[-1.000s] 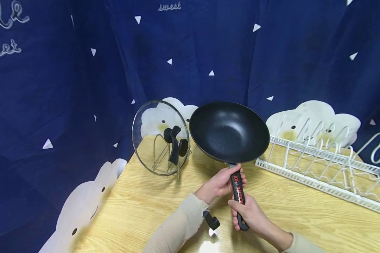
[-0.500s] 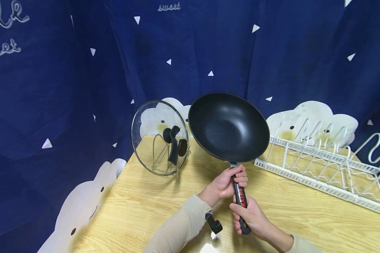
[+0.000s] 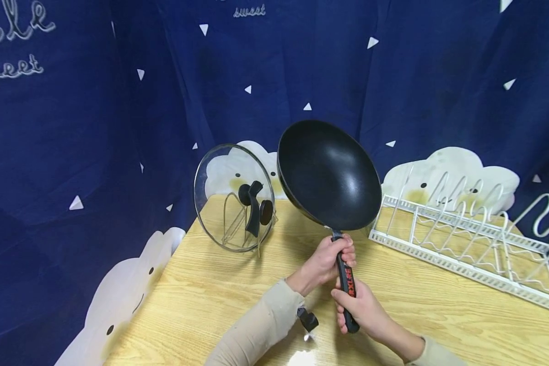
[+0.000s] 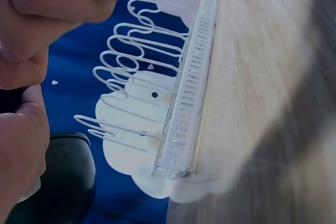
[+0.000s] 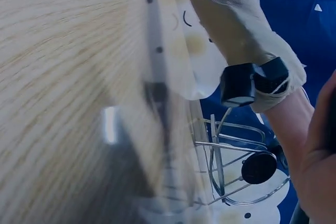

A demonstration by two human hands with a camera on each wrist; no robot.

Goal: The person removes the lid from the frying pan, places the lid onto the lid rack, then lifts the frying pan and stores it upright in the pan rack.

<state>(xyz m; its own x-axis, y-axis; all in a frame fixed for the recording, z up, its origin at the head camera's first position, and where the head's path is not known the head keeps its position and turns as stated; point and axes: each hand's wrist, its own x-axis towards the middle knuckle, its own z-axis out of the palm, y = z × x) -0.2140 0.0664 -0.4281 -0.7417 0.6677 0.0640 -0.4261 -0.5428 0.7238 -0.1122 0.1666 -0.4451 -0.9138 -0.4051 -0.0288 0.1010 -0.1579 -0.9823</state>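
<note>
A black wok [image 3: 329, 175] is held up above the table, its dark inside facing me and its rim tilted down to the right. My left hand [image 3: 326, 260] grips the upper part of its black handle [image 3: 346, 274], close to the pan. Lower down, my right hand [image 3: 363, 310] wraps round the same handle, thumb across the front, and the handle's end pokes out below. Red lettering shows between the two hands. In the left wrist view, part of the wok [image 4: 58, 177] appears beyond the fingers of both hands.
A glass lid [image 3: 215, 213] with a black handle stands upright in a small wire rack [image 3: 231, 231] at the left. On the right, a long white dish rack [image 3: 462, 256] stands on the wooden table [image 3: 201, 300]. A blue curtain [image 3: 274, 66] hangs behind.
The wok has risen and tipped more upright, its rim now slanting down to the right. Both hands keep their grip on the handle. Lid and racks stay in place.
</note>
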